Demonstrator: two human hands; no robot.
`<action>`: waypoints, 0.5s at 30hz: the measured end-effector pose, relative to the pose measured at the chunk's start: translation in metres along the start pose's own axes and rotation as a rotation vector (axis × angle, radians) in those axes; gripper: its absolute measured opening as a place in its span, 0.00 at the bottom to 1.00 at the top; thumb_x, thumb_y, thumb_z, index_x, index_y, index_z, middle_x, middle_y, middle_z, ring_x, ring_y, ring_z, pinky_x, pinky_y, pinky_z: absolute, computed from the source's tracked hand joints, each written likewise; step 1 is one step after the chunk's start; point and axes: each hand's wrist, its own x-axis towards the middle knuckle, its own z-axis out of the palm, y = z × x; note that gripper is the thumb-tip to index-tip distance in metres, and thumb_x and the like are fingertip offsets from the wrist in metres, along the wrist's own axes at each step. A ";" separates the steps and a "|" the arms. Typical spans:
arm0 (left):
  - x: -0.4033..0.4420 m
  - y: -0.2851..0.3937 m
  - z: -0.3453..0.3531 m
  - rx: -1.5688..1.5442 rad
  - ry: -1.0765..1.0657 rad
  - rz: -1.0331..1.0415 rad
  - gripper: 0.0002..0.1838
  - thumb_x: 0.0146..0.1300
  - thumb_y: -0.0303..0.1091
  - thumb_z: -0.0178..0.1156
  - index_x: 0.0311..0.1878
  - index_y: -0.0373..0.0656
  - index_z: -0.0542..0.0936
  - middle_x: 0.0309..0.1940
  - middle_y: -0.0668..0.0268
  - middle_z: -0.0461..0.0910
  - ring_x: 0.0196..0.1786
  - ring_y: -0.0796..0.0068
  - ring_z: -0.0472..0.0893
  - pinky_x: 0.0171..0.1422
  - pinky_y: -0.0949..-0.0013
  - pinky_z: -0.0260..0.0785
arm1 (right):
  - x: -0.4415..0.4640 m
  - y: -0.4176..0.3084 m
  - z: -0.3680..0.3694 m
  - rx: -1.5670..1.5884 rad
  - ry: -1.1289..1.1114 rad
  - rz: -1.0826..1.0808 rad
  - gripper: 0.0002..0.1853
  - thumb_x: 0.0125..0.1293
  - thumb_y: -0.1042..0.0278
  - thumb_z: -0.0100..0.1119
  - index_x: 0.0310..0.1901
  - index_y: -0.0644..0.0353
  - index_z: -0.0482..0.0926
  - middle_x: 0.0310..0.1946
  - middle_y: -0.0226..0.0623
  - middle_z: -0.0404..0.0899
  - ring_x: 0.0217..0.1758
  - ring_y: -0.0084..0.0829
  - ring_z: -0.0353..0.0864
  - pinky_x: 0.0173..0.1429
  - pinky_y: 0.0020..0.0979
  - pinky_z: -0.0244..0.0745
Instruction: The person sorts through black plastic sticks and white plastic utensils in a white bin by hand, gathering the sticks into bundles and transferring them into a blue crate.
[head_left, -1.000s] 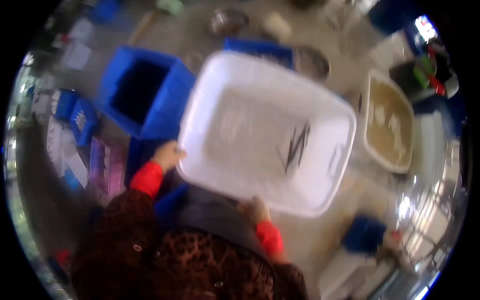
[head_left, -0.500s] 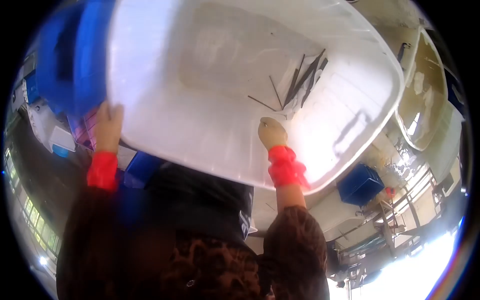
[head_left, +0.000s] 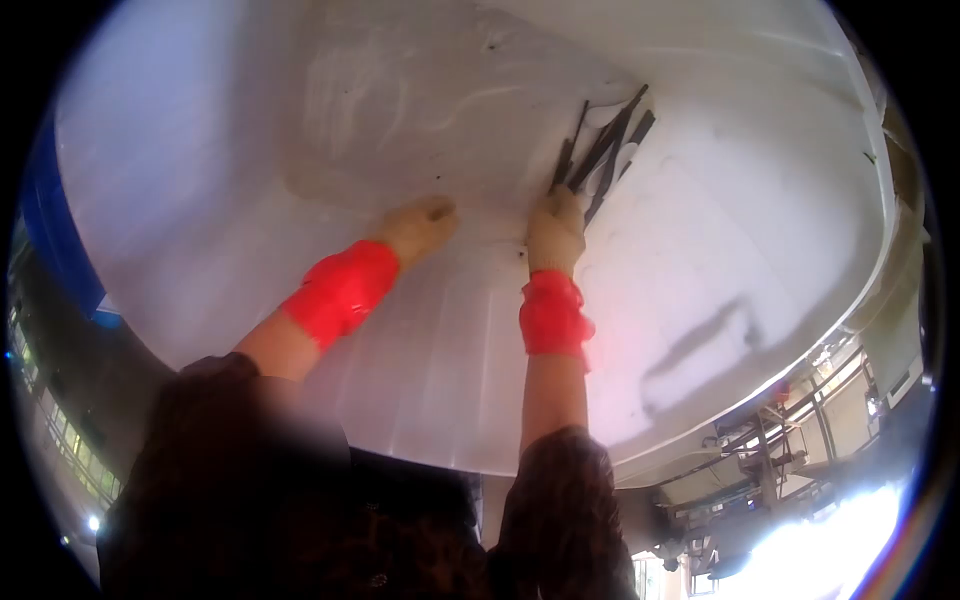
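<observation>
A large white plastic tub [head_left: 420, 330] fills most of the view, and both my hands reach down inside it. In its far right corner lies a loose bunch of thin dark strips [head_left: 607, 150], with pale curved pieces [head_left: 602, 116] among them. My right hand [head_left: 557, 230] is closed around the near ends of these strips; its fingertips are partly hidden. To the left, my left hand [head_left: 415, 228] hovers over the tub's inner surface with its fingers curled in, and nothing shows sticking out of it. Red cuffs [head_left: 345, 290] cover both wrists.
The tub's rim [head_left: 885, 225] curves round the right side. Part of a blue container [head_left: 60, 230] shows beyond the left edge. Metal frames and shelving [head_left: 770, 440] stand in the background at lower right, beside a bright opening.
My left hand has let go of the tub's left rim and moved right, into the tub. My right hand has reached forward onto the dark strips. My view has come closer to the tub.
</observation>
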 end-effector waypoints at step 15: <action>0.067 0.052 0.043 -0.386 -0.020 -0.046 0.18 0.53 0.38 0.48 0.44 0.37 0.73 0.36 0.56 0.76 0.39 0.63 0.73 0.46 0.67 0.62 | 0.035 -0.001 0.033 0.058 -0.034 0.158 0.23 0.52 0.67 0.46 0.53 0.60 0.65 0.53 0.50 0.65 0.55 0.45 0.65 0.57 0.35 0.61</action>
